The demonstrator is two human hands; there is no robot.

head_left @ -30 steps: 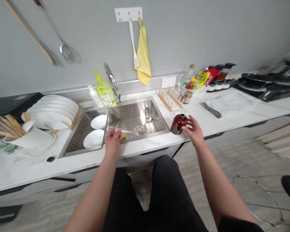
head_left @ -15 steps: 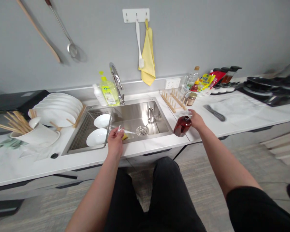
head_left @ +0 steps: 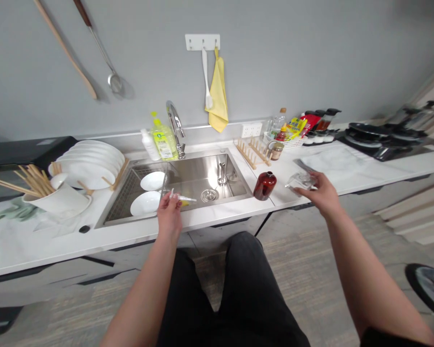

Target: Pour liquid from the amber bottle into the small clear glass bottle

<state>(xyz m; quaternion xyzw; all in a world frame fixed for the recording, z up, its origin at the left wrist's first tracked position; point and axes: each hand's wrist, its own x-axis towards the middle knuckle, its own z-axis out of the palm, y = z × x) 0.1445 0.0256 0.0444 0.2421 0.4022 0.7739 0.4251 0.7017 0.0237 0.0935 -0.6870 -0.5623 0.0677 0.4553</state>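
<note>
Over the sink's front edge, my left hand (head_left: 169,213) pinches a white pump head (head_left: 183,197) whose thin tube points right across the basin. An open-necked amber bottle (head_left: 265,186) stands upright on the counter, right of the sink. My right hand (head_left: 322,193) is farther right, its fingers closed on a crumpled clear plastic wrapper (head_left: 299,181) just above the countertop. Beyond that hand lies a dark grey utensil (head_left: 304,165), partly hidden.
The steel sink (head_left: 235,195) holds a wire basket (head_left: 121,205) with two white bowls. White plates (head_left: 90,161) and a chopstick holder (head_left: 63,200) stand left. A wooden rack (head_left: 248,155), a jar (head_left: 276,151) and a condiment basket (head_left: 292,143) sit right, with black pans (head_left: 369,130) beyond.
My right hand has moved right, away from the amber bottle, carrying the clear plastic wrapper. The bottle now stands by itself. My left hand still holds the pump head over the sink's edge.
</note>
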